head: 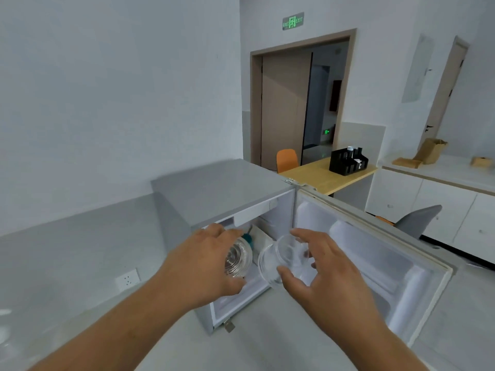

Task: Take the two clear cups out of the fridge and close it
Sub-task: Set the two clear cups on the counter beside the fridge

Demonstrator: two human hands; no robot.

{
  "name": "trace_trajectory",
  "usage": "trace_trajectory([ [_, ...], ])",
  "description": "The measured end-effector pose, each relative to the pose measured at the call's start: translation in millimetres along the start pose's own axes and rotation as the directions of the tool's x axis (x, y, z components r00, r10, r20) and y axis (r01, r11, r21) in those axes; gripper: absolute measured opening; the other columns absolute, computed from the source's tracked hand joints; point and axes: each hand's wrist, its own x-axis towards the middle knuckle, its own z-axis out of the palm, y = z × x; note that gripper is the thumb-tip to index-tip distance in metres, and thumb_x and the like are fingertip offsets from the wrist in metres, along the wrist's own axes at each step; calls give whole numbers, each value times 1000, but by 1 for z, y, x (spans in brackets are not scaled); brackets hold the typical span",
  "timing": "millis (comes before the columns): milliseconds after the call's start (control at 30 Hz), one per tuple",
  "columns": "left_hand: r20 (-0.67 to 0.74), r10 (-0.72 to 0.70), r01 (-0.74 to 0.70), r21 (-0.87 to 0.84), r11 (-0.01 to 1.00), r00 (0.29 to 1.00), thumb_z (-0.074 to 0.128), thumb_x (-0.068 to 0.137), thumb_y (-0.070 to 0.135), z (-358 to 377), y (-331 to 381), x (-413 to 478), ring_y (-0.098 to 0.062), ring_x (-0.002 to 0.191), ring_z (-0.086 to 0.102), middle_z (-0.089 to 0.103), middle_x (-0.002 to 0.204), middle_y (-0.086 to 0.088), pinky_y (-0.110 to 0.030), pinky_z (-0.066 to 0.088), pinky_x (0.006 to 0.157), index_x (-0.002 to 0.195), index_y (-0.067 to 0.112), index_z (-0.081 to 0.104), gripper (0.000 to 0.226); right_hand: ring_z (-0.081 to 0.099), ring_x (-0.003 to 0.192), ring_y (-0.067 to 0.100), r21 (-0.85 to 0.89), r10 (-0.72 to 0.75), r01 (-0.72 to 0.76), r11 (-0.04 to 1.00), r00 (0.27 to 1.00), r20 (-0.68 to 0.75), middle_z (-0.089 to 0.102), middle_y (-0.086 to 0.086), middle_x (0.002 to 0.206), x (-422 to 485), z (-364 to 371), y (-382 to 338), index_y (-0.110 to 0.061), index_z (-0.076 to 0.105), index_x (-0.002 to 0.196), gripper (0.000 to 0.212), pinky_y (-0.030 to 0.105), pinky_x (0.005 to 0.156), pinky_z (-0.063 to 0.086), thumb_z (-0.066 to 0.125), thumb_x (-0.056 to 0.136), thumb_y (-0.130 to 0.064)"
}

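Note:
A small grey fridge (214,191) stands open below me, its door (375,253) swung out to the right. My left hand (201,266) is wrapped around a ribbed clear cup (238,259), held on its side at the fridge mouth. A smooth clear cup (281,259), also tilted with its rim toward me, is gripped between the thumb and fingers of my right hand (324,271). Both cups sit just in front of the fridge opening. Behind them, inside the fridge, a teal item (246,236) and a white packet show partly.
A wall socket (128,279) is low on the grey wall at left. Beyond the fridge stand a wooden table (316,175) with a black organiser (347,160), an orange chair (287,159), a grey chair (417,219), white cabinets (439,204) and an open doorway.

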Motion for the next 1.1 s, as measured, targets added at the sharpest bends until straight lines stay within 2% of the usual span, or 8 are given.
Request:
trace_trajectory([
  [100, -1, -35, 35, -12, 999, 999, 63, 66, 76, 1, -32, -5, -10, 125, 45, 42, 142, 18, -28, 49, 88, 150, 48, 24, 97, 51, 101, -15, 3, -22, 22, 1000, 999, 39, 39, -49, 114, 10, 22, -19, -58, 34, 132, 62, 6, 79, 36, 70, 82, -63],
  [300, -1, -70, 70, -44, 997, 998, 63, 69, 74, 9, -96, -1, -9, 125, 45, 42, 143, 18, -26, 46, 91, 151, 47, 25, 95, 54, 101, -12, 40, -24, 20, 999, 995, 96, 41, -45, 123, 36, 65, -55, -63, 30, 128, 59, 14, 80, 44, 56, 76, -74],
  [400, 0, -83, 83, -57, 995, 997, 62, 69, 74, 15, -127, 3, -9, 124, 46, 44, 141, 18, -25, 45, 87, 149, 47, 27, 92, 54, 104, -11, 65, -19, 12, 998, 993, 113, 40, -45, 123, 50, 90, -70, -73, 29, 121, 56, 14, 79, 45, 61, 75, -71],
  [567, 24, -95, 97, -78, 992, 995, 67, 70, 68, 34, -174, 6, -12, 127, 46, 44, 143, 15, -28, 46, 93, 150, 45, 30, 91, 49, 109, -14, 35, 4, -10, 999, 987, 158, 45, -44, 117, 65, 140, -84, -57, 37, 129, 60, 7, 76, 38, 71, 79, -61],
  [667, 44, -100, 104, -87, 991, 994, 69, 70, 68, 52, -197, 0, -11, 126, 46, 45, 141, 15, -26, 44, 91, 150, 45, 31, 92, 50, 106, -14, 23, 13, -18, 1000, 978, 207, 42, -45, 121, 68, 169, -88, -57, 38, 129, 58, 12, 79, 40, 69, 80, -63],
  [767, 77, -111, 119, -97, 988, 991, 68, 70, 70, 76, -220, -11, -12, 125, 47, 45, 141, 15, -26, 43, 88, 150, 45, 31, 91, 49, 101, -17, -4, 35, -35, 999, 960, 277, 39, -50, 114, 65, 198, -90, -59, 35, 130, 60, 11, 81, 38, 64, 79, -68],
  [933, 189, -151, 175, -118, 977, 970, 67, 70, 74, 124, -258, -30, -12, 125, 47, 42, 145, 15, -27, 46, 90, 150, 47, 27, 93, 54, 96, -3, -41, 95, -86, 995, 929, 357, 46, -36, 115, 54, 249, -86, -58, 36, 129, 59, 22, 85, 48, 61, 77, -70],
  [1100, 280, -167, 208, -126, 970, 945, 69, 72, 70, 176, -289, -41, -18, 123, 49, 43, 146, 9, -33, 51, 90, 151, 42, 29, 93, 55, 98, -2, -86, 170, -148, 985, 890, 423, 48, -34, 123, 40, 302, -68, -53, 42, 131, 58, 19, 86, 44, 69, 81, -63],
])
